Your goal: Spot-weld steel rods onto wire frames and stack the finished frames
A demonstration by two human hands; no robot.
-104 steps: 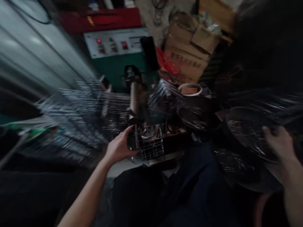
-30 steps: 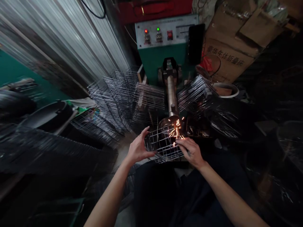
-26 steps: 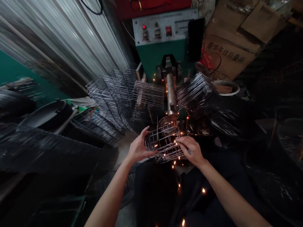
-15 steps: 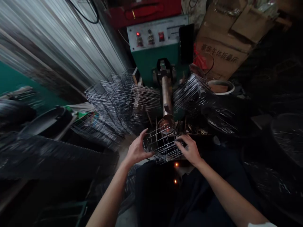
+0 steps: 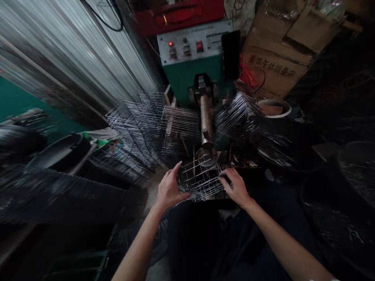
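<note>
A small wire basket [image 5: 202,181] of crossed metal rods lies tilted between my two hands, just below the round electrode tip [image 5: 206,156] of a green spot welding machine [image 5: 187,74]. Along its left side, my left hand [image 5: 170,187] spans the basket, thumb at the near edge and fingers at the far one. Fingers of my right hand [image 5: 234,186] are bent and closed on the right edge. The basket's far edge reaches under the electrode; whether it touches is hard to tell in the dark.
Stacked wire panels [image 5: 137,125] stand left of the machine, with another bundle of wire pieces [image 5: 234,117] to its right. A red light glows on the control panel [image 5: 193,43]. Further back are a cardboard box [image 5: 272,58] and a white-rimmed bucket [image 5: 275,111].
The orange glow at the electrode and the two sparks below the basket are gone. Both hands keep their hold, with the basket shifted only slightly.
</note>
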